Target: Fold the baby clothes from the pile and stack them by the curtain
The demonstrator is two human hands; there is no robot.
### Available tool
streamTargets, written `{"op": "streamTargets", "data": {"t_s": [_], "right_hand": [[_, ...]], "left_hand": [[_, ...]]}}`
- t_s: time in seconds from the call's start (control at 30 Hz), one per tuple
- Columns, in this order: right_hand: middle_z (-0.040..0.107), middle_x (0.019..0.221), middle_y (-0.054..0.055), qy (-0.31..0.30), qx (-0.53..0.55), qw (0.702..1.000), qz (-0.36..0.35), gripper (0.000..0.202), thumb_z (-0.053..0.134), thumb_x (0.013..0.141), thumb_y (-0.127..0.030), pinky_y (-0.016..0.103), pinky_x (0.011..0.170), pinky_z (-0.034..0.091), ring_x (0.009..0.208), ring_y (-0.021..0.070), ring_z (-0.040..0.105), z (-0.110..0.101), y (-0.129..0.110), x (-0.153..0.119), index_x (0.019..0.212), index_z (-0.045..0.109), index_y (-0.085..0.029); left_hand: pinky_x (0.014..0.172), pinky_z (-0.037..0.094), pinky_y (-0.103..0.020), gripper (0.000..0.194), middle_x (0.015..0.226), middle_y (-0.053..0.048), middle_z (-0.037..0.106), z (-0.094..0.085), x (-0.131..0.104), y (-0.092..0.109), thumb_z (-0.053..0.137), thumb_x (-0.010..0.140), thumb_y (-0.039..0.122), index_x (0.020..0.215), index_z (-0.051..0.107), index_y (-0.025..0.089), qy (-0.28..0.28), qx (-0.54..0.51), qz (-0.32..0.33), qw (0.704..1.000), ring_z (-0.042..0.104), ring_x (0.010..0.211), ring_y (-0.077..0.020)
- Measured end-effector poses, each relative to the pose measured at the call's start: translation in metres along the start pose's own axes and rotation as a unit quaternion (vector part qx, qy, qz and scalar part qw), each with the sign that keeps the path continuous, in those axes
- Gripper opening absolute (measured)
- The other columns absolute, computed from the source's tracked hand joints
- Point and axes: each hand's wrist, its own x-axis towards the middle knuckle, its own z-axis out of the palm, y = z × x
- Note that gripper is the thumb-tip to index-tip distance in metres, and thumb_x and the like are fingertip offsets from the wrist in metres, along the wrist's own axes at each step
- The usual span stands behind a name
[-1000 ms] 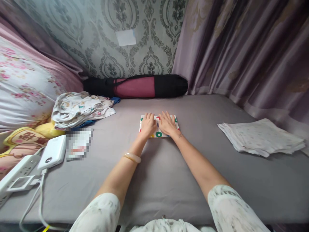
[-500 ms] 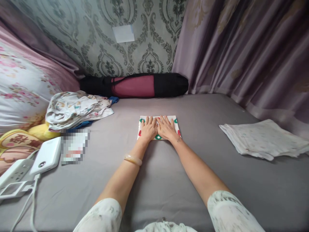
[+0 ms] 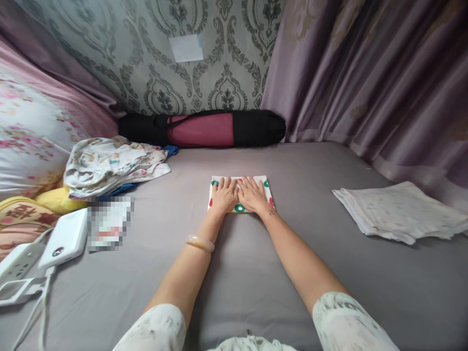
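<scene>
A small flat rectangle of folded cloth (image 3: 239,208), white with green rings and red spots, lies on the grey bed sheet (image 3: 300,195) in front of me. My left hand (image 3: 224,195) rests palm down on its left half, fingers spread and pointing away from me. On the right half lies my right hand (image 3: 252,194), also flat with fingers apart. The thumbs meet or nearly meet at the middle. Both hands cover much of the cloth, so its centre is hidden. A pale bangle (image 3: 200,243) circles my left forearm.
A pile of printed clothes (image 3: 113,165) lies at the left, with a white power bank (image 3: 65,236) and a power strip (image 3: 20,263) nearer. Folded pale cloth (image 3: 398,212) lies at the right. A black and pink long bag (image 3: 201,129) lies along the wall.
Both hands stay flat on the folded cloth with hardly any movement. The view has shifted slightly, so the things at the left sit a little farther left.
</scene>
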Motion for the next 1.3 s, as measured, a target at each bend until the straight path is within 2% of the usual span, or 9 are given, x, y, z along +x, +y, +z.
{"op": "streamTargets", "data": {"t_s": [0.1, 0.27, 0.53, 0.73, 0.93, 1.03, 1.13, 1.2, 1.3], "right_hand": [[0.027, 0.159, 0.005, 0.010, 0.011, 1.000, 0.009, 0.054, 0.023, 0.099, -0.032, 0.053, 0.117, 0.010, 0.146, 0.0256, 0.019, 0.002, 0.000, 0.000, 0.151, 0.033, -0.023], [0.028, 0.158, 0.012, 0.040, 0.026, 0.998, 0.045, 0.057, 0.021, 0.100, -0.037, 0.048, 0.118, 0.010, 0.146, 0.0248, 0.018, 0.007, 0.004, 0.003, 0.150, 0.033, -0.012], [0.028, 0.157, 0.017, 0.072, 0.024, 0.992, 0.103, 0.059, 0.024, 0.100, -0.040, 0.044, 0.117, 0.014, 0.145, 0.0294, 0.021, 0.009, 0.015, 0.006, 0.148, 0.036, -0.007], [0.027, 0.157, 0.017, 0.056, 0.029, 0.987, 0.150, 0.060, 0.022, 0.100, -0.040, 0.044, 0.116, 0.016, 0.144, 0.0294, 0.023, 0.003, 0.027, 0.001, 0.149, 0.031, -0.006], [0.025, 0.158, 0.016, 0.034, 0.039, 0.988, 0.146, 0.060, 0.021, 0.100, -0.038, 0.044, 0.117, 0.015, 0.145, 0.0267, 0.021, 0.000, 0.039, -0.003, 0.149, 0.031, -0.006], [0.029, 0.156, 0.017, 0.066, 0.022, 0.987, 0.144, 0.058, 0.023, 0.100, -0.036, 0.049, 0.116, 0.013, 0.144, 0.0287, 0.022, -0.004, 0.034, -0.005, 0.147, 0.035, -0.005], [0.031, 0.155, 0.020, 0.129, 0.004, 0.984, 0.121, 0.056, 0.025, 0.099, -0.033, 0.051, 0.116, 0.009, 0.144, 0.0301, 0.021, -0.005, 0.019, -0.008, 0.144, 0.039, -0.002], [0.032, 0.154, 0.019, 0.155, 0.010, 0.983, 0.099, 0.055, 0.025, 0.099, -0.031, 0.048, 0.117, 0.011, 0.144, 0.0292, 0.022, -0.004, 0.007, -0.009, 0.143, 0.040, -0.002], [0.035, 0.153, 0.017, 0.154, 0.026, 0.984, 0.085, 0.054, 0.025, 0.098, -0.028, 0.043, 0.116, 0.015, 0.144, 0.0271, 0.025, 0.002, -0.007, -0.011, 0.143, 0.042, -0.004]], "left_hand": [[0.115, 0.024, -0.047, 0.051, 0.153, -0.008, 0.039, 0.002, 0.000, -0.001, 0.025, 0.099, 0.037, 0.144, 0.043, 0.021, 0.016, 0.004, -0.005, 1.000, 0.032, 0.142, -0.0288], [0.116, 0.025, -0.043, 0.054, 0.152, -0.013, 0.040, 0.005, 0.002, -0.003, 0.025, 0.099, 0.041, 0.142, 0.044, 0.016, 0.029, 0.003, -0.029, 0.999, 0.033, 0.141, -0.0280], [0.116, 0.024, -0.049, 0.059, 0.155, -0.016, 0.032, 0.002, 0.003, -0.011, 0.022, 0.099, 0.043, 0.147, 0.036, 0.012, 0.002, -0.049, -0.109, 0.993, 0.026, 0.145, -0.0299], [0.116, 0.023, -0.049, 0.060, 0.155, -0.016, 0.032, 0.001, 0.001, -0.014, 0.021, 0.099, 0.044, 0.147, 0.035, 0.012, -0.005, -0.053, -0.106, 0.993, 0.026, 0.145, -0.0282], [0.116, 0.022, -0.051, 0.061, 0.156, -0.016, 0.030, 0.004, 0.003, -0.018, 0.021, 0.099, 0.045, 0.148, 0.034, 0.011, -0.007, -0.049, -0.097, 0.994, 0.025, 0.145, -0.0288], [0.117, 0.020, -0.053, 0.060, 0.154, -0.017, 0.033, -0.001, 0.001, -0.012, 0.021, 0.099, 0.042, 0.146, 0.037, 0.009, 0.006, -0.034, -0.098, 0.995, 0.025, 0.145, -0.0294], [0.118, 0.018, -0.053, 0.058, 0.151, -0.018, 0.039, -0.007, -0.005, 0.003, 0.019, 0.100, 0.038, 0.142, 0.042, 0.006, 0.059, -0.013, -0.100, 0.993, 0.027, 0.144, -0.0299], [0.118, 0.017, -0.051, 0.057, 0.150, -0.019, 0.040, -0.006, -0.010, 0.014, 0.019, 0.100, 0.035, 0.141, 0.043, 0.004, 0.086, -0.002, -0.090, 0.992, 0.027, 0.144, -0.0298], [0.119, 0.016, -0.049, 0.057, 0.151, -0.020, 0.038, -0.001, -0.015, 0.024, 0.020, 0.099, 0.033, 0.142, 0.041, 0.002, 0.071, 0.001, -0.076, 0.995, 0.025, 0.145, -0.0302]]}}
